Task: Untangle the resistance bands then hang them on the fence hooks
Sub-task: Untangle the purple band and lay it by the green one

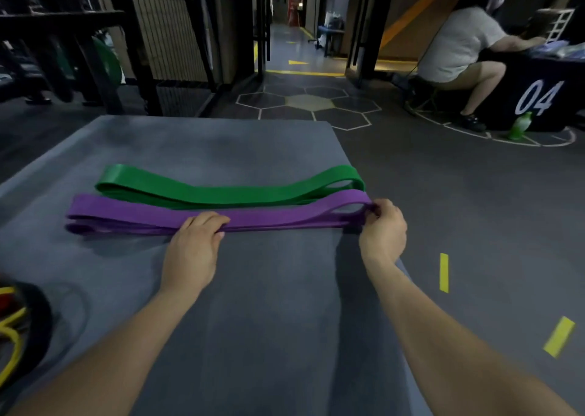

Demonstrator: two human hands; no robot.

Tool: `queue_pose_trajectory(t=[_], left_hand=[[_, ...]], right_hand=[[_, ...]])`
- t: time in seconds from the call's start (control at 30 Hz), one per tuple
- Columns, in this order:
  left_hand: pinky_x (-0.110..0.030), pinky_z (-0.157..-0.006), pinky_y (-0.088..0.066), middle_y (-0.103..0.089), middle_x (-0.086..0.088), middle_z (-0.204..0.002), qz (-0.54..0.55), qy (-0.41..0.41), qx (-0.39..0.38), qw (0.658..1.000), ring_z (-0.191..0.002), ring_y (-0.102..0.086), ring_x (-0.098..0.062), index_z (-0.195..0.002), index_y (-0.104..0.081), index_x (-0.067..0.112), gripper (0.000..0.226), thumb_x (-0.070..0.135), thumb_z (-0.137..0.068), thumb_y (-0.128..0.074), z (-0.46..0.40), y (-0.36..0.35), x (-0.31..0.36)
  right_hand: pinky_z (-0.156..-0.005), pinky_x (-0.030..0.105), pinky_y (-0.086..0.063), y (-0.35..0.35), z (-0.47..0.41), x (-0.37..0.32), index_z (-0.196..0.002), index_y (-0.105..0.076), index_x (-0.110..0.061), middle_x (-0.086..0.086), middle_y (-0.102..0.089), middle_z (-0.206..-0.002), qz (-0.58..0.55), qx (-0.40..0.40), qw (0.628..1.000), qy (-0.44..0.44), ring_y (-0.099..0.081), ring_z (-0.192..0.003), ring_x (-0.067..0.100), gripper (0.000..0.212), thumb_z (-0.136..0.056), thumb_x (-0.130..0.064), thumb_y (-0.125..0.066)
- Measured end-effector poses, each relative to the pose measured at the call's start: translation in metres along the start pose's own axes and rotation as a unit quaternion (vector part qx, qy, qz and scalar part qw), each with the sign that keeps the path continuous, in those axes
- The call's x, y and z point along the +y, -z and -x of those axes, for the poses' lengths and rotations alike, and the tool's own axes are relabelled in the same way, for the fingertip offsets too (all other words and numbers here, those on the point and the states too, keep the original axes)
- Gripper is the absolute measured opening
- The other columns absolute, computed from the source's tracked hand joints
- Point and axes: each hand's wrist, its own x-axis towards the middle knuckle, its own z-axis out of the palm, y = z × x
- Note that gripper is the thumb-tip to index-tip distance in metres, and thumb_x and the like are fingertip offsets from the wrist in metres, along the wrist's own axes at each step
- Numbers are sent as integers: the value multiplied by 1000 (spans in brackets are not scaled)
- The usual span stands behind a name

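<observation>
A purple resistance band (pixel 133 214) lies folded flat across a grey mat (pixel 221 289). Just behind it, parallel and touching at the right end, lies a folded green resistance band (pixel 221 192). My left hand (pixel 194 244) grips the purple band near its middle, fingers curled over the top layer. My right hand (pixel 384 228) pinches the purple band's right looped end at the mat's right edge. A black wire-mesh fence (pixel 171 29) stands at the back left; I see no hooks on it.
A dark container (pixel 19 330) with yellow and red bands sits at the lower left edge. A person sits at the back right beside a black box marked 04 (pixel 538 95), with a green bottle (pixel 519 126) on the floor. Yellow tape marks (pixel 443 272) dot the floor to the right.
</observation>
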Motion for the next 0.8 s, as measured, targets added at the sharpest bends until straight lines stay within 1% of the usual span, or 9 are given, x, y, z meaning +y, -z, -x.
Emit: queue_pose_trajectory(t=[0.13,0.23,0.3,0.37,0.4,0.47,0.53,0.63,0.8], left_hand=[[-42,-90,-47,-64,-6,-114,5,1,2,1000,-101,-57,-29,-113,-65,11,26,6,-88,-57,-1,-4,-2],[-40,-92,-46,-64,-6,-115,8,1,4,1000,-102,-57,-29,-114,-65,11,27,6,-89,-56,-1,-5,-2],[-39,-93,-45,-64,-6,-116,13,4,5,1000,-103,-57,-28,-114,-65,11,28,6,-89,-56,-1,-5,-2],[-38,-94,-44,-64,-5,-115,18,10,7,1000,-103,-56,-28,-114,-66,11,28,6,-88,-57,-2,-5,0],[-37,-94,-44,-65,-4,-115,18,10,7,1000,-103,-56,-27,-114,-66,12,28,6,-88,-57,-1,-4,1],[-36,-95,-43,-64,-3,-116,13,8,8,1000,-104,-56,-27,-114,-66,13,28,7,-89,-56,-1,-2,2],[-35,-95,-43,-64,-2,-117,8,9,4,1000,-105,-56,-26,-116,-65,14,29,9,-90,-54,0,0,3],[-33,-97,-41,-63,0,-119,16,15,4,1000,-107,-54,-23,-117,-64,16,30,10,-90,-53,-1,0,3],[-31,-97,-39,-59,1,-124,22,24,-21,999,-111,-51,-21,-123,-60,17,34,9,-91,-49,0,5,6]], right_hand=[[-69,29,-33,-1,-9,3,-106,-65,-9,14,-60,-103,22,13,999,27,-54,-86,31,28,-93,-7,-41],[-71,29,-33,-4,-4,5,-111,-63,-8,14,-58,-109,11,15,1000,13,-49,-86,26,29,-93,-4,-41],[-75,30,-34,-5,4,3,-119,-58,-10,11,-51,-117,2,46,996,78,-45,-101,26,35,-88,2,-48],[-82,34,-40,-11,24,-9,-119,-57,-10,12,-49,-119,1,60,981,187,-42,-105,27,44,-79,6,-56],[-83,38,-44,-18,37,-16,-116,-60,-9,13,-52,-116,4,43,967,249,-44,-103,29,43,-75,6,-57],[-79,39,-50,-39,65,-31,-106,-66,-8,14,-60,-109,38,-26,931,362,-54,-94,33,34,-73,-7,-56],[-81,39,-52,-59,84,-39,-106,-66,-10,12,-61,-110,80,-105,901,413,-57,-94,34,32,-77,-18,-55],[-95,41,-44,-72,87,-37,-123,-58,-15,6,-55,-123,99,-179,893,401,-49,-108,31,33,-90,-19,-52],[-96,40,-42,-67,88,-39,-126,-57,-15,6,-55,-125,106,-192,896,385,-48,-110,33,35,-91,-17,-53]])
